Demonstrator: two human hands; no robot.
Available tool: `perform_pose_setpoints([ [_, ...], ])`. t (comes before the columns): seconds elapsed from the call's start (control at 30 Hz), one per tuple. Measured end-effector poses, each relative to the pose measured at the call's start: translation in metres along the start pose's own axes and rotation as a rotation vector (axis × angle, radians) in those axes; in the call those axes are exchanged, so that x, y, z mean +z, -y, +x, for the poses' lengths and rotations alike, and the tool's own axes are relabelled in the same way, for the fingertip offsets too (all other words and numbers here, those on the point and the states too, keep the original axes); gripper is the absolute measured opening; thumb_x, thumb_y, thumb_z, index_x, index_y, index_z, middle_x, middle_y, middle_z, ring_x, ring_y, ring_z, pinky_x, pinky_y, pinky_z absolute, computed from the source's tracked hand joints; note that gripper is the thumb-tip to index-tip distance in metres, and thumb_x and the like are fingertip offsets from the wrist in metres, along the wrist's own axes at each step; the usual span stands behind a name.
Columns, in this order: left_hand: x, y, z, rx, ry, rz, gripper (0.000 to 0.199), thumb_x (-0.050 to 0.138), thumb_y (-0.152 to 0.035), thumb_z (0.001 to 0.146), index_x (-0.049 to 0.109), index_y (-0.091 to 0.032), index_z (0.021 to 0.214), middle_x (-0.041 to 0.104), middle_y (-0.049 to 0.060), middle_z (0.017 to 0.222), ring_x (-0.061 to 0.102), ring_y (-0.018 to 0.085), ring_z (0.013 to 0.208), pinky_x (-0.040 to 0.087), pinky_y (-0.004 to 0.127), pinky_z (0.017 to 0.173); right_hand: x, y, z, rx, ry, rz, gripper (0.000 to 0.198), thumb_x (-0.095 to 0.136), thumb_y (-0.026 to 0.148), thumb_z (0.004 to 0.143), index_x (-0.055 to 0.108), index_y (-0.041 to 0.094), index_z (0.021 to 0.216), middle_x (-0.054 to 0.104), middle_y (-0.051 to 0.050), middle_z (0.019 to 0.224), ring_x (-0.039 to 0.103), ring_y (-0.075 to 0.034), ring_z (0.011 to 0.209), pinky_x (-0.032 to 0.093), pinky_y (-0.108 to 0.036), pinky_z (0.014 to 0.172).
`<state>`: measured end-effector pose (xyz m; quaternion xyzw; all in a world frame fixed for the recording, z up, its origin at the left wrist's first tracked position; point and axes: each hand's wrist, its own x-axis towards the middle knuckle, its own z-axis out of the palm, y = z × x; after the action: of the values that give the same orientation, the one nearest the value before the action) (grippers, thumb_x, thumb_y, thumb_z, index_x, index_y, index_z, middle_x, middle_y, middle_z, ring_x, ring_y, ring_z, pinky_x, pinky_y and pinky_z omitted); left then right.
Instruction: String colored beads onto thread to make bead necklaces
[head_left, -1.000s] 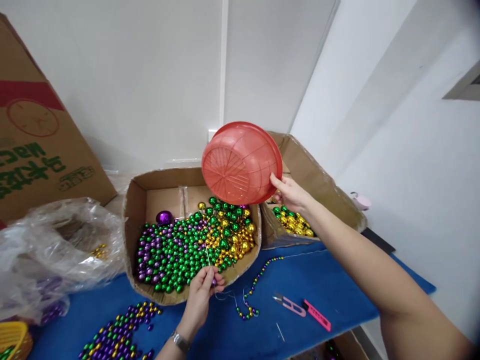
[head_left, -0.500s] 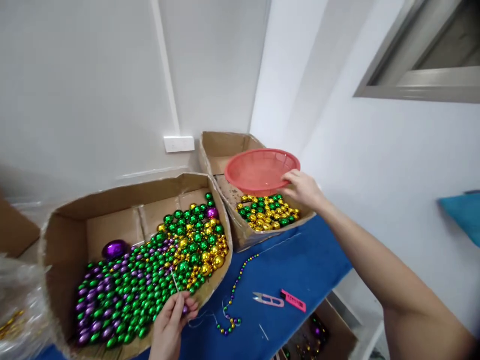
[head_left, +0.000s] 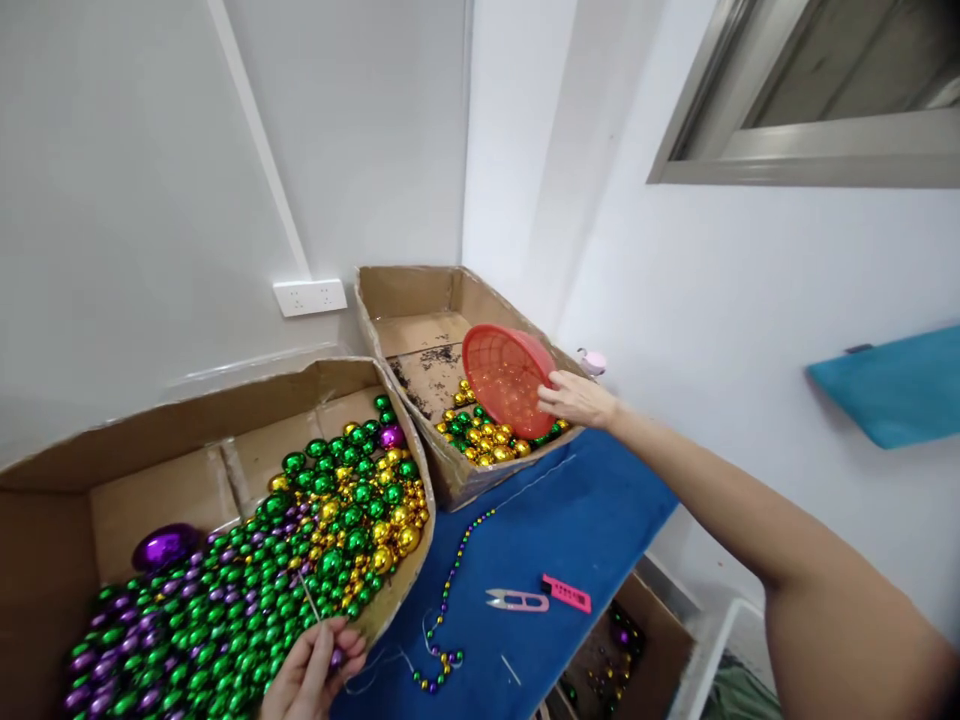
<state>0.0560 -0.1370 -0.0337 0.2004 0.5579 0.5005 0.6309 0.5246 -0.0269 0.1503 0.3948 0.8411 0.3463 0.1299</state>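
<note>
My left hand (head_left: pixel 315 668) pinches a thin needle (head_left: pixel 310 596) over the front edge of the near cardboard box (head_left: pixel 157 485). A purple bead (head_left: pixel 337 659) shows by its fingers, and thread trails off to the right. Heaped in that box are green, gold and purple beads (head_left: pixel 247 590). My right hand (head_left: pixel 576 398) grips the rim of a red plastic basin (head_left: pixel 506 375), tilted on its side inside the far cardboard box (head_left: pixel 409 290). Larger gold and green beads (head_left: pixel 487 440) lie beside and below the basin.
On the blue table cover (head_left: pixel 517 540) lie a strand of beads (head_left: pixel 452 570), pink thread snips (head_left: pixel 517 600), a pink box cutter (head_left: pixel 566 592) and a short thin white piece (head_left: pixel 511 670). Below the table edge is another box (head_left: pixel 652 650) with beads. Walls stand behind and right.
The red basin has gone from lying nearly level above the far box to tilted on its side, lower among the beads. My left hand keeps its pinch on the needle. The view has shifted right.
</note>
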Motion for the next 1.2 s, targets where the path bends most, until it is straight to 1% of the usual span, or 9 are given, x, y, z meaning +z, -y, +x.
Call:
perform_pose_setpoints([
  [0.1,0.001,0.001,0.001,-0.004,-0.012,0.011,0.066,0.089,-0.053,0.03,0.069,-0.013,0.078,0.07,0.006,0.069,0.067,0.023,0.07,0.059,0.027,0.059,-0.002,0.008,-0.002,-0.08,-0.035,0.027,0.025,0.04,0.012,0.096,0.062,0.019,0.089,0.057,-0.006,0.093,0.043,-0.018,0.082,0.033,-0.033,0.072],
  [0.23,0.001,0.002,0.002,-0.008,-0.025,0.027,0.067,0.09,-0.053,0.029,0.069,-0.013,0.078,0.071,0.005,0.069,0.068,0.022,0.07,0.059,0.026,0.06,0.001,0.023,0.008,-0.07,-0.046,0.101,0.027,0.036,0.014,0.098,0.061,0.02,0.09,0.057,-0.005,0.094,0.043,-0.017,0.08,0.033,-0.032,0.075],
  [0.43,0.001,0.0,0.0,0.0,-0.007,0.039,0.066,0.089,-0.053,0.029,0.069,-0.013,0.077,0.071,0.006,0.069,0.067,0.022,0.069,0.059,0.027,0.06,0.013,0.03,0.024,0.24,0.006,0.294,0.017,0.047,0.025,0.096,0.062,0.02,0.09,0.06,-0.007,0.094,0.047,-0.019,0.08,0.034,-0.032,0.076],
  [0.6,0.0,0.001,0.001,-0.001,0.003,0.032,0.069,0.089,-0.054,0.028,0.068,-0.011,0.077,0.071,0.008,0.069,0.067,0.023,0.069,0.059,0.028,0.06,0.016,0.021,0.01,0.439,-0.029,0.32,0.016,0.056,0.033,0.091,0.061,0.018,0.094,0.061,-0.01,0.098,0.053,-0.019,0.081,0.037,-0.03,0.077],
  [0.7,-0.001,0.002,0.001,0.016,0.016,0.038,0.069,0.089,-0.055,0.031,0.068,-0.011,0.079,0.071,0.008,0.069,0.067,0.023,0.07,0.059,0.028,0.061,0.007,0.018,0.002,0.544,-0.063,0.334,0.018,0.054,0.036,0.092,0.06,0.019,0.095,0.062,-0.009,0.098,0.056,-0.019,0.081,0.038,-0.029,0.074],
  [0.83,-0.002,0.004,-0.003,0.062,0.051,0.055,0.062,0.086,-0.056,0.042,0.068,-0.012,0.082,0.07,0.006,0.071,0.067,0.022,0.072,0.058,0.028,0.063,-0.025,0.015,0.002,0.598,-0.215,0.442,0.025,0.054,0.043,0.091,0.059,0.019,0.094,0.062,-0.008,0.096,0.058,-0.021,0.081,0.04,-0.03,0.071],
  [1.0,-0.003,0.005,-0.009,0.152,0.133,0.075,0.05,0.08,-0.054,0.06,0.067,-0.013,0.086,0.067,0.004,0.072,0.066,0.02,0.072,0.056,0.028,0.064,-0.093,0.015,0.021,0.568,-0.422,0.684,0.034,0.054,0.054,0.088,0.058,0.021,0.091,0.061,-0.006,0.086,0.055,-0.019,0.073,0.04,-0.03,0.063],
  [1.1,-0.004,0.006,-0.01,0.169,0.134,0.077,0.048,0.077,-0.054,0.065,0.066,-0.013,0.088,0.067,0.004,0.074,0.065,0.02,0.073,0.055,0.028,0.065,-0.133,0.023,0.042,0.529,-0.414,1.0,0.036,0.059,0.057,0.083,0.059,0.022,0.09,0.058,-0.002,0.077,0.049,-0.014,0.061,0.038,-0.027,0.055],
  [1.2,-0.004,0.006,-0.011,0.178,0.15,0.075,0.046,0.075,-0.053,0.067,0.066,-0.013,0.089,0.066,0.004,0.074,0.065,0.019,0.073,0.055,0.028,0.066,-0.155,0.04,0.072,0.493,-0.365,1.369,0.036,0.063,0.056,0.081,0.061,0.022,0.089,0.057,-0.001,0.073,0.046,-0.012,0.057,0.035,-0.024,0.048],
])
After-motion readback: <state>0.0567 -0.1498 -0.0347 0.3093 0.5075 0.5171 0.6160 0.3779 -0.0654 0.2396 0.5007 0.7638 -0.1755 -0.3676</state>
